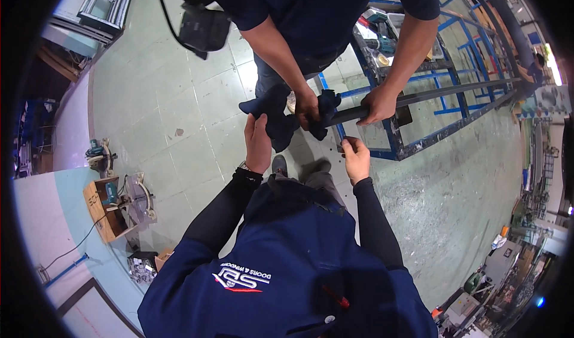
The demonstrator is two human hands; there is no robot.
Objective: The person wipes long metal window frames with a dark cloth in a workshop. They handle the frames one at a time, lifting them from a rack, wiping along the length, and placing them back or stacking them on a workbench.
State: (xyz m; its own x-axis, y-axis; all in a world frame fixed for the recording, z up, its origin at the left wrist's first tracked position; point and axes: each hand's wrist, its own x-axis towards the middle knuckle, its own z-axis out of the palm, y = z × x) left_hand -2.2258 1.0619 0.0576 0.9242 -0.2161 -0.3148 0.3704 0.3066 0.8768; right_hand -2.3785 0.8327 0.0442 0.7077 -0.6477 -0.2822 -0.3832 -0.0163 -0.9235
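Looking down from my remote seat, I'd judge this work partway along: the long, straight black bar lies out over the blue-painted metal rack, and the co-worker's left hand is wrapped over it. At its near end there's a bunched, dark navy cloth, showing on both sides of the co-worker's right hand; one piece or two, I can't tell. So the bar is up and supported, the cloth is gathered around that end, and nothing has been set down. What remains, I can't read from here.

On my side, my bare left hand has its fingertips at the cloth's edge; pinching or merely touching, I can't say. My bare right hand has thumb and finger bent close together just beside the rack's corner, and whatever might be between them is too small to make out.

Underfoot, a pale grey-green tiled floor, scuffed and shiny on the right. Over on the left, a green-bodied power saw near an open plywood box; silvery metal window frames beyond. A teal-and-black cordless drill sits on the rack, and cluttered machinery lines the right-hand edge.
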